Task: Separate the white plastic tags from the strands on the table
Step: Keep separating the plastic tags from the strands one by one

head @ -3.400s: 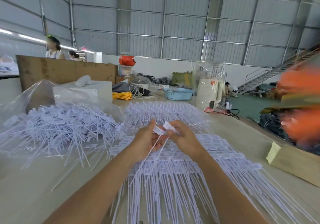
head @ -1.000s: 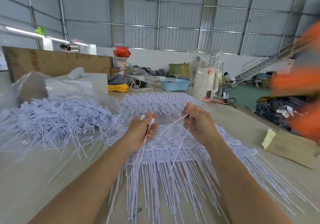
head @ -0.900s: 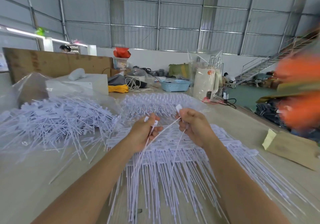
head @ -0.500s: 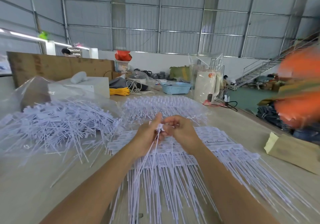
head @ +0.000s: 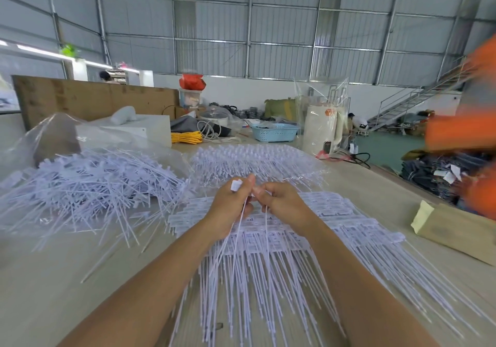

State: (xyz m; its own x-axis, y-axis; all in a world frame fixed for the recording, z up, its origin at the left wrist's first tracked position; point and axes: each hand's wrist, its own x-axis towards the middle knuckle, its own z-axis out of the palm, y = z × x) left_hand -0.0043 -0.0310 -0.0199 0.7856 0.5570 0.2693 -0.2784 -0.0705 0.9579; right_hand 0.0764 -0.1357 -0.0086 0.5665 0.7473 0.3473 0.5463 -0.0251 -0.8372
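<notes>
The worktop [head: 80,279] is covered for the most part by white plastic in three lots. The widest is a layered sheet of joined tags [head: 335,217] with their strands [head: 281,279] fanned toward the near edge; it lies directly under the forearms and appears still unseparated, so the bulk of the work is judged to remain. To the left, on clear plastic film, a loose heap [head: 88,185] of single pieces is spread in all directions; this is taken to be the finished share, sizeable but smaller than what is left. Beyond the hands a further bundle [head: 257,161], apparently wrapped in clear film, is seen, seemingly untouched.

Above the sheet the two hands are raised close together, nearly touching. A small bunch of strands is pinched in the left hand [head: 230,207], with one tag [head: 236,185] showing above its fingers. A single strand is gripped by the curled fingers of the right hand [head: 284,204] and hangs down from it. The piece in hand is judged to be mid-separation; whether it has already parted cannot be told.
</notes>
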